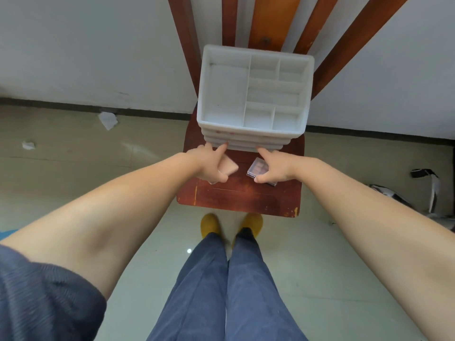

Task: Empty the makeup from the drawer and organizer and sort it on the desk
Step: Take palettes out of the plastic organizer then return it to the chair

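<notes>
Organizer [253,94]: beyond our hands, fingertips touching its front. Left hand [209,163] grips pink compact [227,166], partly hidden. Right hand [273,168] holds clear palette [258,168]; contents indistinct.

A plain room in what looks like a home, seen from above: glossy pale floor tiles [307,279], a white painted wall [86,57] with a dark skirting strip [73,105] beyond both hands. Just under the left hand [209,166] and right hand [275,168] stands a worn red-brown wooden chair [241,198] serving as a work surface, a white plastic compartment organizer [253,94] on its seat. Scraps of crumpled paper [107,120] lie on the floor well left of the left hand.
</notes>
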Available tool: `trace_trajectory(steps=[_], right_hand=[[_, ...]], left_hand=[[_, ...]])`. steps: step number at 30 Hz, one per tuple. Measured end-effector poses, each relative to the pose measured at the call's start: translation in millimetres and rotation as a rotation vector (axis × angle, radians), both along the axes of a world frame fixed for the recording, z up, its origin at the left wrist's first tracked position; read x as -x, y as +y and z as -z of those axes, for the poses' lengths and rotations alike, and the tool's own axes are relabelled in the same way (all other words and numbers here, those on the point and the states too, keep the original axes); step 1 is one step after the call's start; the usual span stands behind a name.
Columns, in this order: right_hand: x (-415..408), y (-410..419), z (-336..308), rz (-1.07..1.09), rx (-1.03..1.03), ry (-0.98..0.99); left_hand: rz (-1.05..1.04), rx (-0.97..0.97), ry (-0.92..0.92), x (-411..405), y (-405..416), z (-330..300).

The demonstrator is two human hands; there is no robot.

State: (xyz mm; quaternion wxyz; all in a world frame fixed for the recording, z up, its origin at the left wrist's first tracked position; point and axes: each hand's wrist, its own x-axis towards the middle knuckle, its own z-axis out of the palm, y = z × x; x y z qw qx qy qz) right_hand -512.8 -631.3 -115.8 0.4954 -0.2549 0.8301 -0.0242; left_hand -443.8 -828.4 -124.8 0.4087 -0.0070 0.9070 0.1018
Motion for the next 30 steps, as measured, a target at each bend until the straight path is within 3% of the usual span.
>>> trace_trajectory(steps=[8,15,22,30], right_hand=[[-40.1,-31.0,-103.6,-0.16,0.215,0.425],[-72.3,-92.0,-156.4,-0.563,0.454,0.551],[-160.9,-126.0,-183.8,-1.067,0.635,0.588],[-343.1,-113.1,-210.7,-1.584,0.862,0.464]], left_hand=[[-0.068,0.066,0.402,-68.4,-28.3,-111.0],[-0.471,0.274,0.545,-163.9,-46.1,-173.3],[-0.967,0.484,0.534,-307.8,17.3,-192.8],[-1.458,0.657,0.422,-492.5,143.0,-208.2]])
